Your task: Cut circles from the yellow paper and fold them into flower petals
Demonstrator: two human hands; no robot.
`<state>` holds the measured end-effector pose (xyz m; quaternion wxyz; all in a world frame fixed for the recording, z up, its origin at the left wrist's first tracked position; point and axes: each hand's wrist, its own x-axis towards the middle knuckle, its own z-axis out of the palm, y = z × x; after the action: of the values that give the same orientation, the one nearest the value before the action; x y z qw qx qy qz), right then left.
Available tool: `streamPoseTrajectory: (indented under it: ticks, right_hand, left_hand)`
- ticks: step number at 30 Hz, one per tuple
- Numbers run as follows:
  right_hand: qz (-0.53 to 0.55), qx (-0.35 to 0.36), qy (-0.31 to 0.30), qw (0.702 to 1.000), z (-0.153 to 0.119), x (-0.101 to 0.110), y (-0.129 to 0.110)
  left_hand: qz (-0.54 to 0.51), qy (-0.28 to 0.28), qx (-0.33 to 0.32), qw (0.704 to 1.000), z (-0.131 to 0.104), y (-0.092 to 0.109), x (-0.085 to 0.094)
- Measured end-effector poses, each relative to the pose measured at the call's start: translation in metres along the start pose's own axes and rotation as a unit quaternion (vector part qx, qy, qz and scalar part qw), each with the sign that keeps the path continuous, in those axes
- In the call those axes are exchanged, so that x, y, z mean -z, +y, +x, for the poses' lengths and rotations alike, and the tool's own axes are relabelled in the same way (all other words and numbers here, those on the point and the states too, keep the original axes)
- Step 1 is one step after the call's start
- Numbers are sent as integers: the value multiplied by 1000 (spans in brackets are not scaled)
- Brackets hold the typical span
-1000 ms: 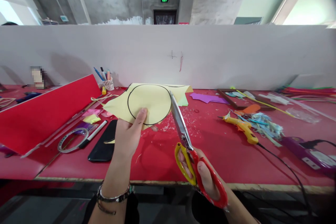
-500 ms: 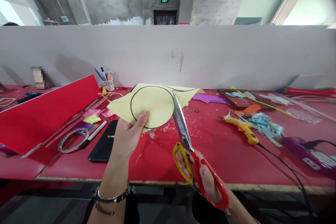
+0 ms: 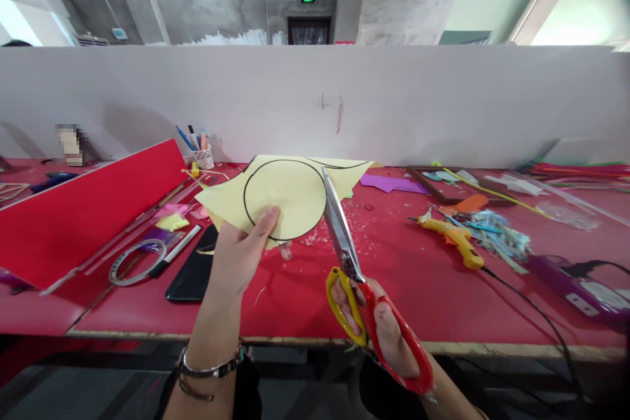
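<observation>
My left hand (image 3: 241, 256) pinches a sheet of pale yellow paper (image 3: 290, 193) near its lower edge, thumb on top and fingers underneath. A large black circle is drawn on the sheet, and its lower right edge is cut along the line. In my right hand (image 3: 388, 335) is a pair of scissors (image 3: 342, 233) with one yellow and one red handle loop, my fingers through both. The blades point up and away, lying along the circle's right side at the paper's edge. Part of the sheet curls behind the circle, with another black line on it.
A yellow glue gun (image 3: 455, 239) with a cord lies to the right, near blue yarn scraps (image 3: 497, 236) and a purple device (image 3: 581, 285). Purple paper (image 3: 394, 184) lies behind. On the left are a black tablet-like slab (image 3: 189, 275), a tape roll (image 3: 138, 262), a marker (image 3: 174, 251) and a red board (image 3: 98, 210).
The scissors' handles have shifted very slightly right and down. The paper's left corner has moved a little to the left. Both hands keep their hold.
</observation>
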<state>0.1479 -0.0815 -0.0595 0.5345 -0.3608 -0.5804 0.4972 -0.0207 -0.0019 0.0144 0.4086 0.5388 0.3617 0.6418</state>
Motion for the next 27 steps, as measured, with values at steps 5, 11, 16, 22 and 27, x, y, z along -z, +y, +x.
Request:
streamPoseTrajectory:
  ticks: [5,11,16,22,27]
  right_hand:
    - [-8,21,-9,1000,1,3,1]
    - [-15,24,0,1000,1,1,-5]
    - [-9,19,13,1000,2,-3,-10]
    - [-9,34,0,999,2,-4,-15]
    - [-24,44,-75,996,1,5,-8]
  left_hand:
    - [1,10,13,1000,-1,3,-3]
    - [-11,3,20,1000,-1,1,1]
    - [-8,60,17,998,2,-6,7]
    - [-11,74,22,997,4,-5,9]
    - [39,76,5,996,3,-3,14]
